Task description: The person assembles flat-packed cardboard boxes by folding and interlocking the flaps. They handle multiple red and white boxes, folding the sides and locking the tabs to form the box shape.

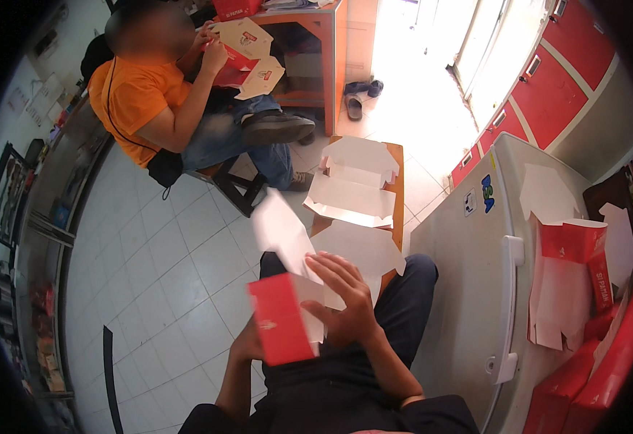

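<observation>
Over my lap is a partly folded red and white carton box [281,318], a long white flap standing up from it toward the far left. My left hand [246,338] grips the box from its left and underside; its fingers are mostly hidden behind the red panel. My right hand [345,304] lies against the white inner side, fingers stretched out and thumb apart, touching the flap's base. Just beyond, unfolded white carton blanks [363,249] lie on a wooden bench [397,173], between my knees and farther out.
A co-worker in an orange shirt [139,108] sits at the far left, holding a red and tan carton [247,54]. Close on my right stands a white fridge [468,275] with red cartons [570,267] on it. Red lockers [548,90] and sandals [355,107] are farther off.
</observation>
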`<state>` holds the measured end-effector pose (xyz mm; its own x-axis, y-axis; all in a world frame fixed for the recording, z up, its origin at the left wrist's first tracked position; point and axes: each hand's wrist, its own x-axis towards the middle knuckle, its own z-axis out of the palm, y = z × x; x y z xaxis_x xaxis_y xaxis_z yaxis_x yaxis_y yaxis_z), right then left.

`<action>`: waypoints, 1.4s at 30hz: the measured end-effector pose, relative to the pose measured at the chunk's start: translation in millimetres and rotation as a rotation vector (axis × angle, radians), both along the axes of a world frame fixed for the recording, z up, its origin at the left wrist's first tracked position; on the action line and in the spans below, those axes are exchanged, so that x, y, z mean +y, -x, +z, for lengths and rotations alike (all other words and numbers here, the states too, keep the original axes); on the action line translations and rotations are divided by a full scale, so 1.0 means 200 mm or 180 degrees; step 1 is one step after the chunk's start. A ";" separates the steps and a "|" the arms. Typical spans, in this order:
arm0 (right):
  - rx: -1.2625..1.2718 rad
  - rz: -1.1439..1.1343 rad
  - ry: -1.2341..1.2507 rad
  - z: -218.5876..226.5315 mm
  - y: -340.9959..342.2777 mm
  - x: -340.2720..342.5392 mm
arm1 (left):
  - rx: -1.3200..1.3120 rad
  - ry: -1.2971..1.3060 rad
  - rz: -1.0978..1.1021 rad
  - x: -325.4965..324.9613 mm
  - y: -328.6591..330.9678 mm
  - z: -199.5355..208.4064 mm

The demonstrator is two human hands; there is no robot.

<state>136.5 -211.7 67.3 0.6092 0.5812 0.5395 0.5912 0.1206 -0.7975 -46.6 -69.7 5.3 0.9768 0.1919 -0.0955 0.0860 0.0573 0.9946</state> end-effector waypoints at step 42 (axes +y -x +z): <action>0.3256 0.0801 -0.0430 -0.40 -0.10 -0.19 | -0.2098 -0.0480 0.1785 -0.12 -0.28 0.15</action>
